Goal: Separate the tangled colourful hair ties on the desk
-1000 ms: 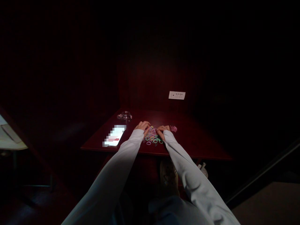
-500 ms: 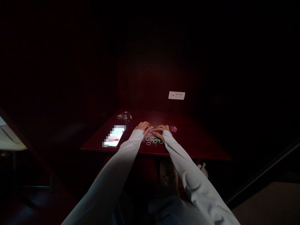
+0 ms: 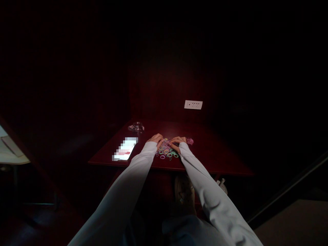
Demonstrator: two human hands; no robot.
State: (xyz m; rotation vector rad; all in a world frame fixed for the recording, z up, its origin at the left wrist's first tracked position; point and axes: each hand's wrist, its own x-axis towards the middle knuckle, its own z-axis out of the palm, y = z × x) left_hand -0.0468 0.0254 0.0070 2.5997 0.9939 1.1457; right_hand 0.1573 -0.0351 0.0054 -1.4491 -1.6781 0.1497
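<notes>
Half a second ago the right hand [image 3: 179,140] reached farther over toward the left hand [image 3: 155,140], its fingertips almost meeting the other's; now those tips are drawn slightly back, and a narrow strip of the colorful rings [image 3: 166,152] shows between the two hands. The left fingertips are also a touch farther back. The rings remain in their loose heap, between the hands and on the near side of them, some green, some purple, some yellowish, on the dark red table [image 3: 210,160].

Just beyond the right hand, on its outer side, lies a small pink cluster [image 3: 190,141]. Outward of the left hand a lit phone [image 3: 126,150] lies flat, its screen blurred out; farther off past it is a clear container [image 3: 137,127] with pinkish bits at its sides. A white wall socket [image 3: 193,105] sits well beyond the right hand. The hands themselves hide parts of the heap.

Both forearms, in pale sleeves [image 3: 196,174], slant inward to the heap. The left hand's fingers curl down at its edge — whether they grip a ring I cannot tell. The right hand's fingers and thumb bend toward each other at the tips — too small and dim to tell what, if anything, is pinched.
</notes>
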